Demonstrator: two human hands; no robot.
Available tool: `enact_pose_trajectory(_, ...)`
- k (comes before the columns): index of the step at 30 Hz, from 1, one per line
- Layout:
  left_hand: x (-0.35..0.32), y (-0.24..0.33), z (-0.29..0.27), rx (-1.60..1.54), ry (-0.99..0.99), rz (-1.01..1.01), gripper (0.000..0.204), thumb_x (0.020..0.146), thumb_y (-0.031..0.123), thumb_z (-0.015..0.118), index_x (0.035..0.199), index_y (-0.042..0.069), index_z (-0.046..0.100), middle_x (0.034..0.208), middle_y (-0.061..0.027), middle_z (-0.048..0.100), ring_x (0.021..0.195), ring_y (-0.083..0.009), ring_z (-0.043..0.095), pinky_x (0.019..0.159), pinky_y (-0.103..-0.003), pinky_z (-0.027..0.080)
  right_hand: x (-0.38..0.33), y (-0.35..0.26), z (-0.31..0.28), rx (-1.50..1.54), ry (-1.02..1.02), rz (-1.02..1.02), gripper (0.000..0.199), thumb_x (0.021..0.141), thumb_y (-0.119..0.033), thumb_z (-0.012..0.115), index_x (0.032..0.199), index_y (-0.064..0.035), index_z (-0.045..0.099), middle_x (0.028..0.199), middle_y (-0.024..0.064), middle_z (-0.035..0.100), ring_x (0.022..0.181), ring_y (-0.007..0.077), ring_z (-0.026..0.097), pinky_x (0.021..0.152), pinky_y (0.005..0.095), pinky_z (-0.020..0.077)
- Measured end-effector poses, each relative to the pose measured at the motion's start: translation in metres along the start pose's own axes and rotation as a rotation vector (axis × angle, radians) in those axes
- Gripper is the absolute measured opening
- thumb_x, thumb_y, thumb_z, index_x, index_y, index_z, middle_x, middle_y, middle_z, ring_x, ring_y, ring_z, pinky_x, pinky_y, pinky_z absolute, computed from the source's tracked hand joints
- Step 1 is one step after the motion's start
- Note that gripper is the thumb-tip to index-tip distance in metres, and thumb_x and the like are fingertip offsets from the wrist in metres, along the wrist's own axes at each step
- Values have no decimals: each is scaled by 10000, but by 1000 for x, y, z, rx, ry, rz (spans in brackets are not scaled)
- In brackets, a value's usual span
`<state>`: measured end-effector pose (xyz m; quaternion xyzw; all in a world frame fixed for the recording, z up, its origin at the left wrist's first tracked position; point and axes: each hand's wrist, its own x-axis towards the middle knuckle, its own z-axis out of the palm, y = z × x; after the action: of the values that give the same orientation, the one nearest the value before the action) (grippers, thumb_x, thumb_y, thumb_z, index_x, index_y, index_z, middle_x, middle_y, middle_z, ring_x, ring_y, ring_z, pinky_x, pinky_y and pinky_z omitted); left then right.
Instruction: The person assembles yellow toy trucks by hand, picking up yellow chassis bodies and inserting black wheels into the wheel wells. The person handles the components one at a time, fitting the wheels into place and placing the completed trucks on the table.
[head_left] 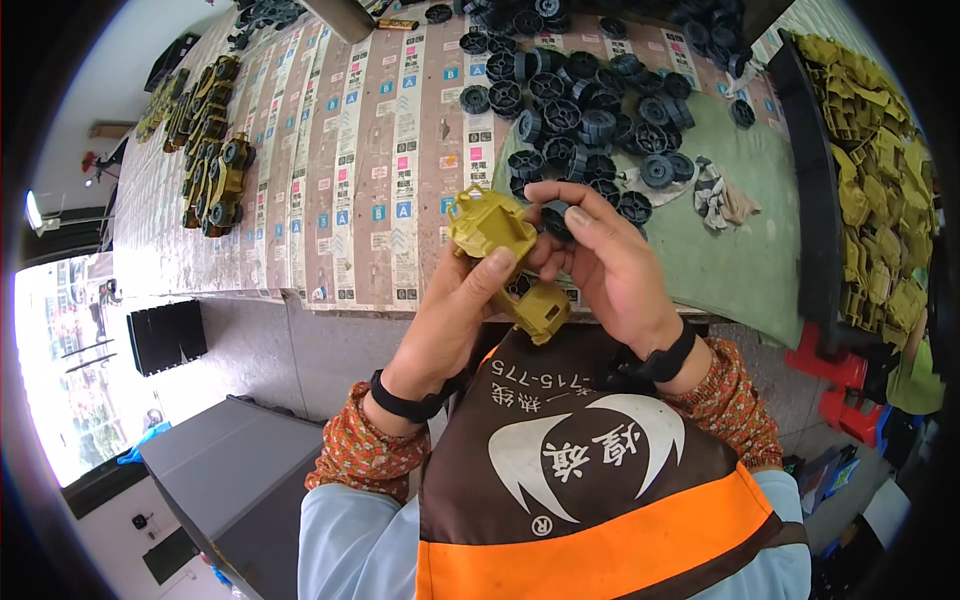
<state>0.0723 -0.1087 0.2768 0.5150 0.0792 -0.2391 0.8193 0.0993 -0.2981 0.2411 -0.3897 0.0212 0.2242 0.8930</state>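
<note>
Patterned tabletop [350, 200] beneath dark wheels [597, 127]

The left forearm [372, 447] slanted up and inward to the right, and the right forearm [738, 408] slanted up and inward to the left. Both wrists were held slightly apart, bringing the hands close together in front of the chest. The left hand [447, 312] was closed in a grip, its thumb [488, 274] stretched up and to the right, its other fingers mostly hidden. The right hand [622, 268] pinched, with its index finger [580, 194] arched over opposite the thumb and its lower fingers curled leftward.
</note>
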Motion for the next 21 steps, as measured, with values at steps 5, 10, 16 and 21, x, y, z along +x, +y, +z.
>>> enact_pose_trajectory(5,-3,-4,-6,-30,103,50,537,1076,304,560,1512,38,395,1326,-101,610,1200,-176,623,922,-345,579,3,4,-17,248,-74,54,391,1059,-145,446,1403,16,539,1237,121,632,1082,212,651,1010,374,526)
enact_pose_trajectory(10,-2,-4,-4,42,23,46,462,1102,318,525,1466,54,418,1281,-87,618,1146,-148,627,896,-314,575,4,7,-13,178,8,27,409,1051,-135,444,1415,29,530,1302,133,631,1210,234,637,1094,415,488)
enact_pose_trajectory(16,6,-18,0,181,89,145,500,1108,374,544,1451,31,420,1272,-77,601,1105,-108,612,926,-282,533,0,8,-11,262,-109,66,444,1059,-134,438,1465,33,504,1412,148,609,1264,225,617,1110,413,473)
enact_pose_trajectory(21,7,-20,-1,240,93,135,491,1119,385,506,1463,44,428,1281,-75,600,1097,-109,616,915,-283,538,-2,9,-9,224,-61,70,437,1081,-143,452,1481,28,497,1406,138,612,1261,216,615,1106,392,474)
